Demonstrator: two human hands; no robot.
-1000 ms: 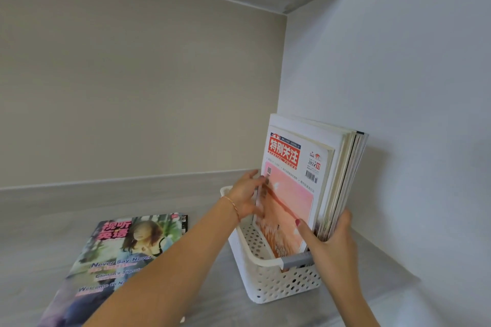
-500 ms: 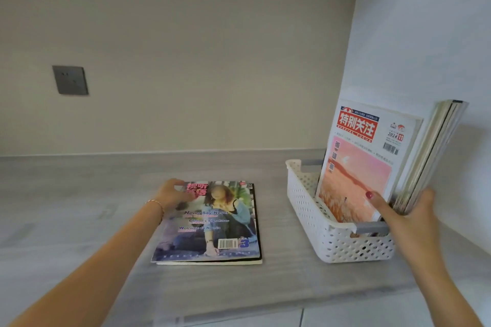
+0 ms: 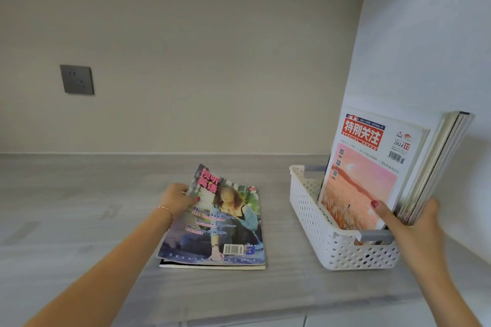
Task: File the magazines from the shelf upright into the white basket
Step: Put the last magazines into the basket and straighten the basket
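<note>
Shelf [image 3: 79, 220], lower frame: matt grey wood grain; basket [image 3: 313, 220], right: white perforated plastic, smooth, with grey handles; magazine [image 3: 225, 223], centre: glossy paper cover, worn at the edges; socket [image 3: 77, 79], upper left: matt grey plastic; walls matt.

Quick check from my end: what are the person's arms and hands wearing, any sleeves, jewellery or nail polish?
Both forearms are bare, with no sleeves in view. The left hand has a thin red-and-white cord bracelet at the wrist. The nails that show on both hands are painted dark red, plainest on the right hand. No rings, watch or gloves show.
</note>
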